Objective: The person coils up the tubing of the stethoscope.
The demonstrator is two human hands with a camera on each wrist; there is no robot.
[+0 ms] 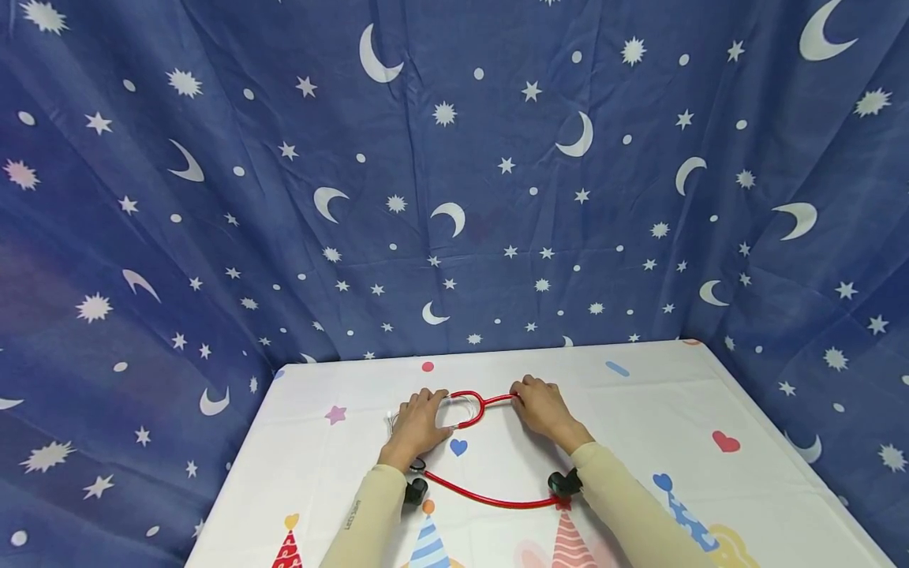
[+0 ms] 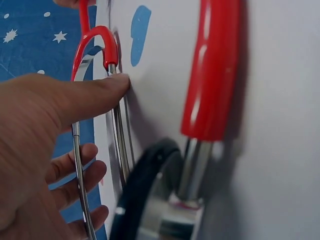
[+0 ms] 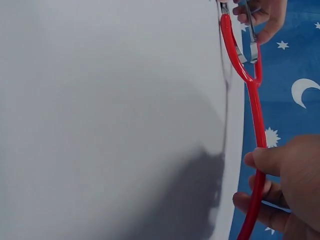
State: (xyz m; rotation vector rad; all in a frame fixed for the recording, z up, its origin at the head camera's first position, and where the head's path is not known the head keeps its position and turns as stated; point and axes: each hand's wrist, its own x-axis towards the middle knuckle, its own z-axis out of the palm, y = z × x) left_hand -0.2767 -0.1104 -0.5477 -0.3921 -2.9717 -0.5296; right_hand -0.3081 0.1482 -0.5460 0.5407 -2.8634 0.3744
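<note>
A red stethoscope (image 1: 490, 501) lies across the white cloth, its tubing bent in a wide loop between the two arms. My left hand (image 1: 417, 424) holds the headset by its metal ear tubes (image 2: 79, 172); the thumb lies against one tube and the fingers curl behind the other. With thumb and fingers, my right hand (image 1: 543, 409) pinches the red tubing (image 3: 256, 115) just beyond the Y-shaped fork. The fork appears raised slightly off the cloth. Under the left wrist sits the chestpiece (image 2: 167, 215), dark-rimmed and metal, partly hidden in the head view. The left hand mostly covers the ear tips.
A printed white tablecloth (image 1: 639, 410) covers the table, with hearts, party hats and a star on it. Behind the table's far edge hangs a blue curtain (image 1: 483, 221) with moons and stars, and it also runs along both sides. Black cameras are strapped at both wrists.
</note>
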